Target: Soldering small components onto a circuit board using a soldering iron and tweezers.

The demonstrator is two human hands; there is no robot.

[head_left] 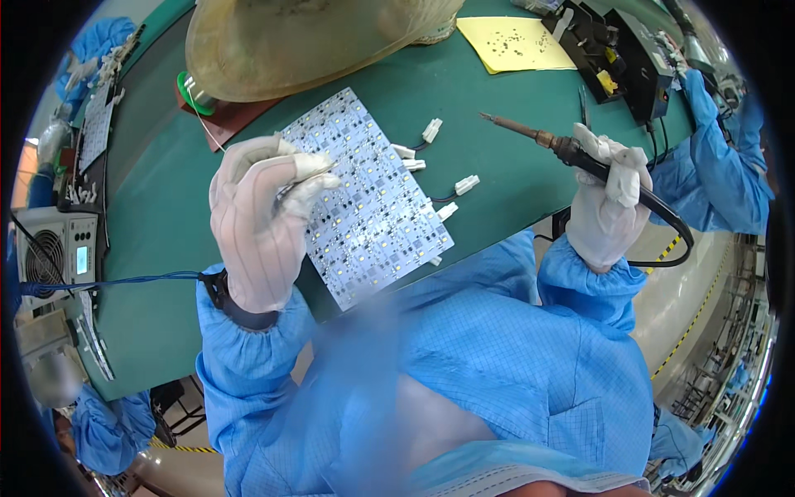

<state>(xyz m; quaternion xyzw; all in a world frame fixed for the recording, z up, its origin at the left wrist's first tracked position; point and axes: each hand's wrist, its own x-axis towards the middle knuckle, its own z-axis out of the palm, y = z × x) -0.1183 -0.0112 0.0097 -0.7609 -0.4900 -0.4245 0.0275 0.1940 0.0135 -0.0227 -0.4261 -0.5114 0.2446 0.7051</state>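
Grips a soldering iron (570,151) in the gloved right hand (609,195), with fingers wrapped about its dark handle. Holds thumb and fingertips of the gloved left hand (261,203) close together over the left part of a white circuit board (381,203); cannot tell whether pinching the thin wire (208,130) leading in from the green spool (197,97), nor whether touching the board. Has the board flat on the green table (513,186) between the two hands: just right of the left hand and partly beneath it in view, well to the left of the right hand. Runs the board's long axis slantwise, from far left to near right. Points the iron's tip leftward, toward the board's far half yet well apart from it, with white connectors (432,130) along the side between. Can read no brand or label: finds only tiny marks on the board, too fine to make out, and a lit display (82,259) on the fan-fronted box (65,236) at the left rim, likewise illegible.
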